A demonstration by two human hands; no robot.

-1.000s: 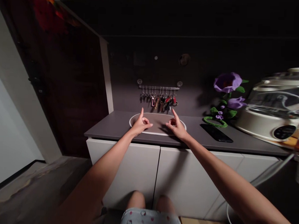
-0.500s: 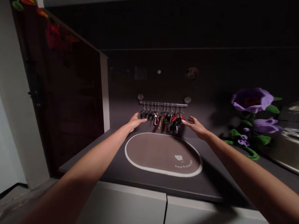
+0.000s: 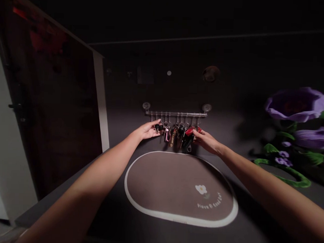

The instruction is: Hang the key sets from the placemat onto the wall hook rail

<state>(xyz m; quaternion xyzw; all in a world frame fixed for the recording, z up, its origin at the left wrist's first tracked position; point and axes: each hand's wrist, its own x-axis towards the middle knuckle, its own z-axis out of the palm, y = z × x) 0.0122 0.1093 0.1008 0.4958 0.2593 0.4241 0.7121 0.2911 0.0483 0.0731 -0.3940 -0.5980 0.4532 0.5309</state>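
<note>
One dark door (image 3: 58,125) fills the left of the frame, larger than half a second ago, with a pale upright panel (image 3: 100,98) along its right side. Left of centre, the left hand (image 3: 148,131), which earlier stood just beside the row, has reached the dark keys (image 3: 158,128) at its left end; its thumb is above them and its fingers are beneath, though I cannot tell whether it grips them. Across the middle, a clear rail (image 3: 175,114) carries the keys on its hooks, among them a pink loop (image 3: 167,135) and a brown strap (image 3: 173,136). Below, an oval mat (image 3: 170,182) with a white flower and lettering lies on the counter (image 3: 116,222) and looks bigger than before. Right of centre, the right hand (image 3: 207,141) now pinches a red key holder (image 3: 190,131) between thumb and fingers, at the row's right end, where earlier its fingers were spread. At far right, the purple flowers (image 3: 311,105) and green ring (image 3: 300,183) loom larger, and the pale appliance has left the frame.
</note>
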